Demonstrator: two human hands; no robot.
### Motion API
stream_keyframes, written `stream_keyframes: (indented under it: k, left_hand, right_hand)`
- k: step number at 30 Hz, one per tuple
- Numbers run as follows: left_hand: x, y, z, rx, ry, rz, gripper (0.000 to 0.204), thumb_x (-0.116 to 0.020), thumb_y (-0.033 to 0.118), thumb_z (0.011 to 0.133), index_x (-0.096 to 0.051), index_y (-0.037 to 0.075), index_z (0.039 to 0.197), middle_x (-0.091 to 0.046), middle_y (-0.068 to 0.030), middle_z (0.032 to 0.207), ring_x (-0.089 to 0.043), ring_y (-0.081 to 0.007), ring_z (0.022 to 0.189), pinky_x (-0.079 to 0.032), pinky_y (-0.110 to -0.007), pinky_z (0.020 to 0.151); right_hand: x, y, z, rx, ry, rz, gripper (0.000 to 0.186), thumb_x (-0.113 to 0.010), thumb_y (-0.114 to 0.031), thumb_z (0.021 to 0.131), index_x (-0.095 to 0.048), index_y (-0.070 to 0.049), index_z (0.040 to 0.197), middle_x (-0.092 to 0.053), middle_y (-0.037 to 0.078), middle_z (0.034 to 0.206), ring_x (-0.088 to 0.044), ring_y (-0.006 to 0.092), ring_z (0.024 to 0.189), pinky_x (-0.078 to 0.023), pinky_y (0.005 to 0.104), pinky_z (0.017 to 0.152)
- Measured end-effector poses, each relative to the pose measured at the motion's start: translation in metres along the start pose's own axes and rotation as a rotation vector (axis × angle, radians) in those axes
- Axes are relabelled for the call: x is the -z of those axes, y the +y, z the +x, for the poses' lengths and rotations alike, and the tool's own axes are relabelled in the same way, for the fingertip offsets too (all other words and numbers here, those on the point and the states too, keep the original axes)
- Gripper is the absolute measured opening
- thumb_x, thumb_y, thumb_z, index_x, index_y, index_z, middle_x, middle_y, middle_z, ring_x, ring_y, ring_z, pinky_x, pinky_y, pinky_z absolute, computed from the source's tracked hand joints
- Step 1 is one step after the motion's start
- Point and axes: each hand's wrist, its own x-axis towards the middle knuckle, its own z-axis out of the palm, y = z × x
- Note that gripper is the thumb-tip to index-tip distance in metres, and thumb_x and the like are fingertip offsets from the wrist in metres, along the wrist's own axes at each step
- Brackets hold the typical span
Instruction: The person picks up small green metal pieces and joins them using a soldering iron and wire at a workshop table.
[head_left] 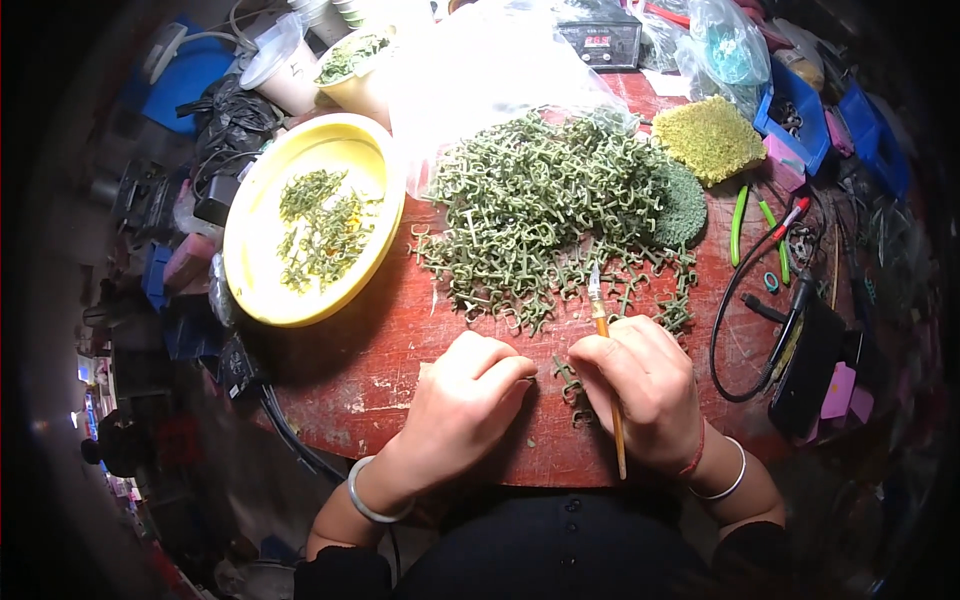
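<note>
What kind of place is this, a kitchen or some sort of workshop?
Likely a small craft workshop: a worn red table heaped with green plastic pieces, a yellow bowl holding more, tools and cables at the right.

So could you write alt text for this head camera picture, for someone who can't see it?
Seen from above, a right hand holds a thin wooden-handled tool beside a left hand curled on a worn red table. Beyond them lies a heap of small green hooked pieces, with a yellow bowl holding a few more on the left.
</note>
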Motion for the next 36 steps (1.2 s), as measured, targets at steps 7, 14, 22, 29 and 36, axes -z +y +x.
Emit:
stream_keyframes:
  k: [7,14,22,29,36]
  left_hand:
    - [-0.011,0.002,0.001,0.022,-0.014,0.004,0.024,-0.076,-0.001,0.082,-0.068,0.003,0.104,-0.066,-0.013,0.092,-0.065,-0.0327,0.087,-0.055,-0.042,0.074]
    - [0.002,-0.006,-0.005,0.04,0.043,0.031,0.027,-0.079,-0.004,0.08,-0.068,0.002,0.104,-0.067,-0.0143,0.09,-0.067,-0.0338,0.083,-0.055,-0.042,0.073]
    - [0.022,-0.022,-0.019,0.17,-0.091,-0.065,0.022,-0.076,-0.003,0.085,-0.069,0.001,0.106,-0.07,-0.0142,0.096,-0.07,-0.0319,0.09,-0.056,-0.038,0.08]
    - [0.026,-0.031,-0.026,0.235,0.005,-0.103,0.02,-0.073,-0.006,0.086,-0.07,-0.001,0.106,-0.071,-0.0139,0.095,-0.072,-0.0275,0.089,-0.057,-0.036,0.078]
    - [0.021,-0.023,-0.024,0.23,-0.038,-0.15,0.017,-0.075,0.0,0.088,-0.069,0.0,0.104,-0.068,-0.0138,0.094,-0.068,-0.0304,0.087,-0.055,-0.038,0.077]
  right_hand:
    - [0.002,-0.001,-0.001,0.002,0.012,0.006,0.024,-0.075,-0.002,0.08,-0.067,-0.002,0.103,-0.055,0.01,0.081,-0.058,0.0284,0.075,-0.047,0.0398,0.065]
    - [0.0,-0.001,-0.002,0.0,0.046,0.01,0.021,-0.075,-0.002,0.08,-0.067,-0.001,0.1,-0.054,0.01,0.079,-0.058,0.0277,0.073,-0.047,0.039,0.063]
    - [0.002,-0.003,-0.001,-0.014,0.007,0.016,0.021,-0.076,0.0,0.079,-0.067,-0.001,0.098,-0.054,0.01,0.078,-0.059,0.0284,0.073,-0.047,0.0391,0.065]
    - [0.002,-0.002,-0.003,-0.011,0.004,0.02,0.024,-0.078,0.001,0.077,-0.067,-0.001,0.099,-0.058,0.012,0.081,-0.062,0.0312,0.077,-0.049,0.04,0.068]
    - [0.002,-0.003,-0.002,-0.017,-0.008,0.029,0.024,-0.077,0.001,0.078,-0.067,-0.002,0.099,-0.058,0.012,0.081,-0.061,0.0309,0.077,-0.049,0.0403,0.067]
